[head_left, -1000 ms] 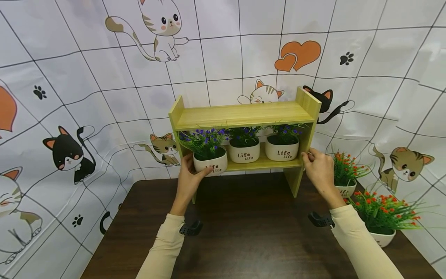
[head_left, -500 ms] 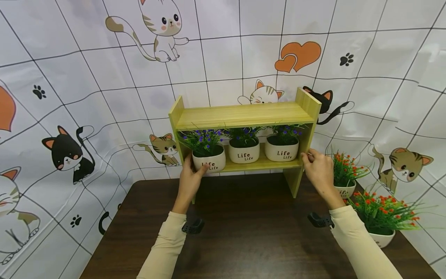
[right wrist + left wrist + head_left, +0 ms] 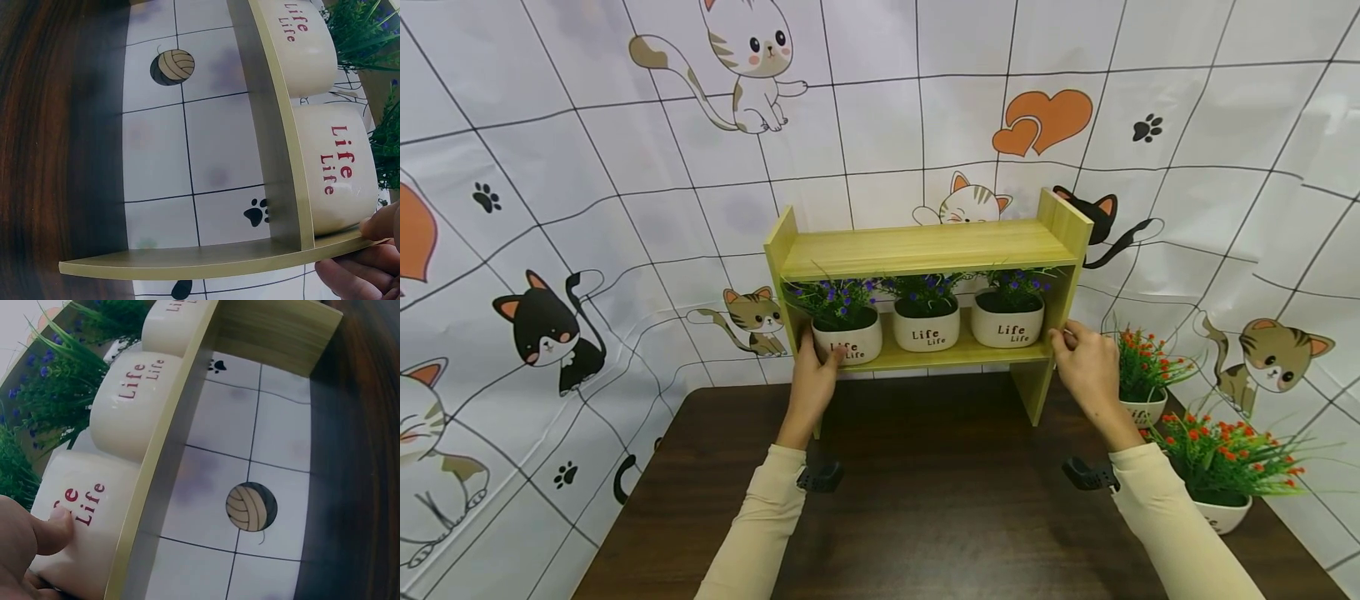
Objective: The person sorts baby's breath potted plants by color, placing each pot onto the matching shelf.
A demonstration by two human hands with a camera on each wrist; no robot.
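Note:
Three white pots lettered "Life", each with purple-flowered greenery, stand in a row on the middle board of a light wooden shelf. My left hand grips the leftmost potted plant, thumb across its lettered front and fingers at its left side, partly hidden. Beside it are the middle potted plant and the right potted plant. My right hand pinches the front edge of the shelf's right side panel, its thumb on the inner side and fingers outside.
Two more white pots with orange-red flowers, a farther one and a nearer one, stand on the dark wooden table to the right of the shelf. Directly behind is a wall covered in cat-print sheeting.
My left hand has moved the leftmost potted plant back and slightly left, deeper onto the middle board and into line with the others. The right hand keeps its hold on the side panel.

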